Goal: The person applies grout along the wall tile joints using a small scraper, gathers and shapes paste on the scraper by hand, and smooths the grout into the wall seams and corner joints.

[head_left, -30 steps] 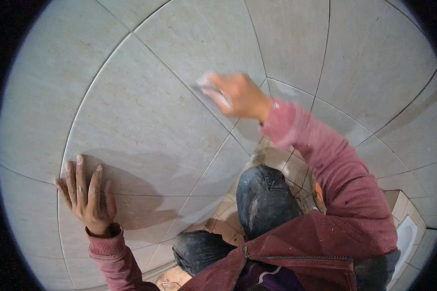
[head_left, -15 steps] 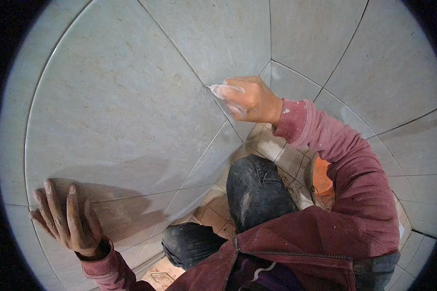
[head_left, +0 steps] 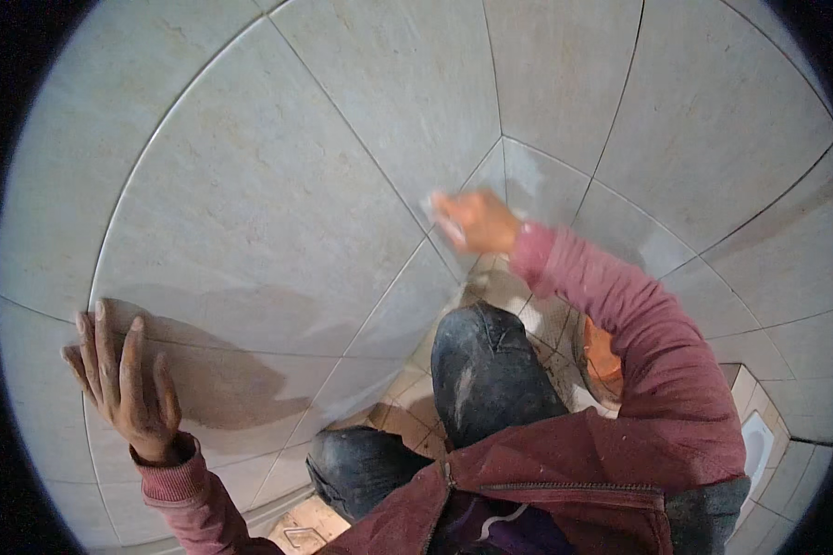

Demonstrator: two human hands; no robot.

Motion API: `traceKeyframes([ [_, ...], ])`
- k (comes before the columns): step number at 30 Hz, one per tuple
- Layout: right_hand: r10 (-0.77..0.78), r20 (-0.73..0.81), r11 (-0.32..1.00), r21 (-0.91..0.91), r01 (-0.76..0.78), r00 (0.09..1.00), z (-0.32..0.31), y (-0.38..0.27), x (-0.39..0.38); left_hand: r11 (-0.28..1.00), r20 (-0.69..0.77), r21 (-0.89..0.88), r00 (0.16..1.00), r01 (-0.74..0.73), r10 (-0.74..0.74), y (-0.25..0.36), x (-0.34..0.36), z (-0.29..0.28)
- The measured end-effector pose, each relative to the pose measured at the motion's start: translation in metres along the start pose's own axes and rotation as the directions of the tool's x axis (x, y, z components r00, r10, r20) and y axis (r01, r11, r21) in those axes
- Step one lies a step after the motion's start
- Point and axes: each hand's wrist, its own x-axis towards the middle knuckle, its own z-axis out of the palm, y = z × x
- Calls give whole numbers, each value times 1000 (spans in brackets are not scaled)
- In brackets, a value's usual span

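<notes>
My left hand (head_left: pixel 130 388) lies on the grey wall tiles (head_left: pixel 250 185) at the lower left, its fingers spread across a joint. Close to the room corner, my right hand (head_left: pixel 479 220) is closed, blurred by motion. White material (head_left: pixel 441 211) shows at its fingertips; whether that is a held piece or paste smeared on the fingers cannot be made out. Those fingertips are at the wall, near where a long slanting tile joint (head_left: pixel 361 143) meets a crossing one. A dark shadow falls on the tiles to the right of my left hand.
My bent knees (head_left: pixel 481 370) are below the wall, over a small-tiled floor (head_left: pixel 541 319). An orange round container (head_left: pixel 602 361) stands behind my right forearm. A white ceramic fixture (head_left: pixel 757 444) sits at the right. A bent metal handle (head_left: pixel 304 536) shows at the bottom.
My right hand has moved down along the slanting joint toward the joint crossing. My left hand stays flat on the wall. The view has shifted, showing more of the white fixture.
</notes>
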Motion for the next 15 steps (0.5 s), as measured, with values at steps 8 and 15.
traceKeyframes([
  [8, -251, -387, 968, -109, 226, 887, -33, -4, 66, 999, -12, 48, 1000, -24, 25, -2, -21, 9],
  [15, -241, -419, 965, -10, 261, 875, 18, 9, 20, 992, 22, 126, 1000, -16, 13, -1, -23, 16],
])
